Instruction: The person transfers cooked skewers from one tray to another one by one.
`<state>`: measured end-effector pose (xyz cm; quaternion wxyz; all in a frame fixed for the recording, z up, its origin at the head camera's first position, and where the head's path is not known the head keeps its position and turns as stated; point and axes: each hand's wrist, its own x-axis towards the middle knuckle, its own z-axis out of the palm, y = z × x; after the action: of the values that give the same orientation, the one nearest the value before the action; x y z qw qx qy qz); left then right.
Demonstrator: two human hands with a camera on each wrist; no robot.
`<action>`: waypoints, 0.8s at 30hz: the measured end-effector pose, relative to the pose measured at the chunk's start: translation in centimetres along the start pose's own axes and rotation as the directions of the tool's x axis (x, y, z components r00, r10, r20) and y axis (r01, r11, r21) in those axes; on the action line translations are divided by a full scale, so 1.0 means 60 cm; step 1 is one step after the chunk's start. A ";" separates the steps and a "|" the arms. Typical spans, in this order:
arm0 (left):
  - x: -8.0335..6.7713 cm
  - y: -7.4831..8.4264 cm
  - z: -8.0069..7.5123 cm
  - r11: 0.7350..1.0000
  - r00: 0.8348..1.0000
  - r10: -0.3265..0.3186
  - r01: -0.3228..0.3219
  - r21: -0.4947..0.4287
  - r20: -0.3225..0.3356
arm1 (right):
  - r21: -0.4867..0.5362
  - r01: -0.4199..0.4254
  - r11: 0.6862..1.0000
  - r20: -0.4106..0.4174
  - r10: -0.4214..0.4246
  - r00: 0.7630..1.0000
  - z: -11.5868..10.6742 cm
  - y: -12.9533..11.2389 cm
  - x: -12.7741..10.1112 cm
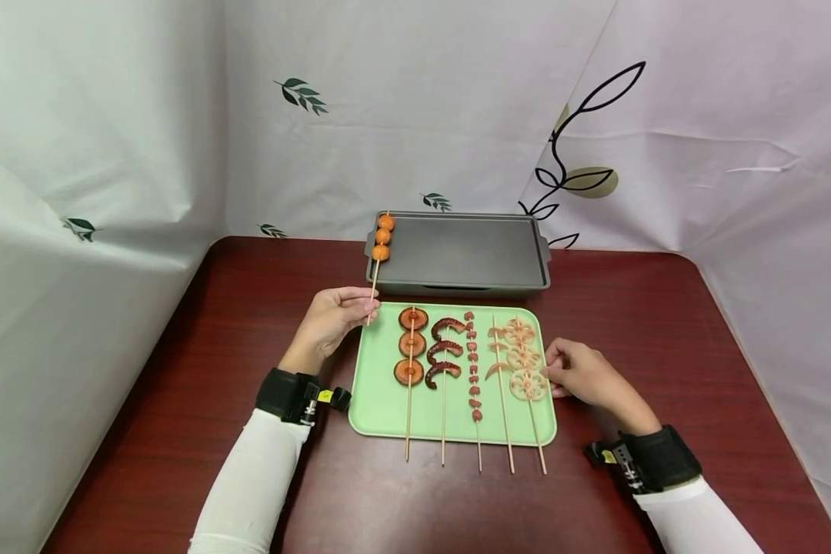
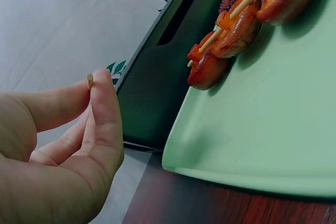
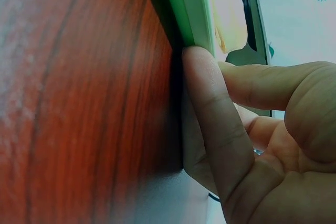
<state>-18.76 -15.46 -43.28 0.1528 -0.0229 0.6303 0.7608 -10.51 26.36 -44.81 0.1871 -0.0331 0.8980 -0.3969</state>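
My left hand (image 1: pixel 334 317) pinches the lower end of a wooden skewer (image 1: pixel 373 291) carrying three orange balls (image 1: pixel 383 236), which lie over the left end of the dark grill pan (image 1: pixel 460 254). In the left wrist view the skewer's end (image 2: pixel 90 80) shows between thumb and forefinger. My right hand (image 1: pixel 582 374) rests against the right edge of the green tray (image 1: pixel 381 400); its fingers (image 3: pixel 210 114) press the tray's rim (image 3: pixel 186 9). On the tray lie several skewers: sausage slices (image 1: pixel 410 345), curled octopus pieces (image 1: pixel 445 352), small red bits (image 1: pixel 472 365), shrimp (image 1: pixel 496 350) and lotus root slices (image 1: pixel 522 358).
The tray and grill pan sit on a dark red wooden table (image 1: pixel 180 400). White cloth with leaf prints (image 1: pixel 305 94) hangs behind and at both sides. Black wrist straps (image 1: pixel 287 394) sit on both white sleeves.
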 end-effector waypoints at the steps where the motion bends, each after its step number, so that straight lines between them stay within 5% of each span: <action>1: -0.001 0.000 0.000 1.000 1.000 0.002 -0.002 0.011 0.001 | 0.003 -0.003 1.000 0.001 0.003 1.000 0.001 0.000 0.000; 13: -0.021 0.005 0.008 0.988 0.998 0.021 -0.030 0.155 0.062 | -0.002 0.007 1.000 0.009 -0.007 1.000 0.000 -0.003 0.002; 24: -0.055 0.016 0.014 0.969 0.988 -0.058 0.020 0.248 0.146 | 0.011 0.003 1.000 0.009 -0.003 1.000 0.000 -0.001 0.001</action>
<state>-15.74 -15.47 -41.46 0.2168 0.0418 0.7057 0.6732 -10.59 26.30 -44.75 0.1910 -0.0351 0.8948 -0.4021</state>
